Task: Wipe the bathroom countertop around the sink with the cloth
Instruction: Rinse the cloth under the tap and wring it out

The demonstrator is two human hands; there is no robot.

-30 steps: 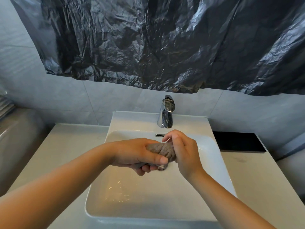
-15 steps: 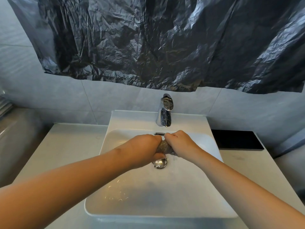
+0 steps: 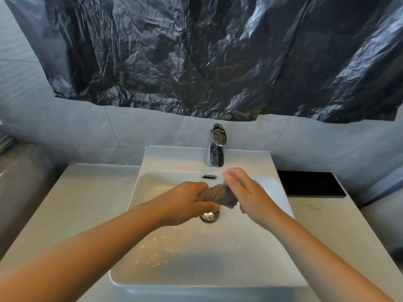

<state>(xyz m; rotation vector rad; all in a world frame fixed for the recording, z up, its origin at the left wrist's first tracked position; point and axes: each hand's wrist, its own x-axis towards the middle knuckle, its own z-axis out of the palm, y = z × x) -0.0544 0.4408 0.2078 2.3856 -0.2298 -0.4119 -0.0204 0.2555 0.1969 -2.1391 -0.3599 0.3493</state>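
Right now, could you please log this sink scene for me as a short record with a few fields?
setting: white basin set in a pale countertop, tiled wall behind
cloth: grey cloth, twisted into a roll, held over the basin above the drain
left hand: left hand closed on one end of the cloth
right hand: right hand at the other end, fingers loosened
faucet: chrome faucet, no water visible
other: black tray on the right, dark plastic sheet above
task stage: countertop wiping not yet begun
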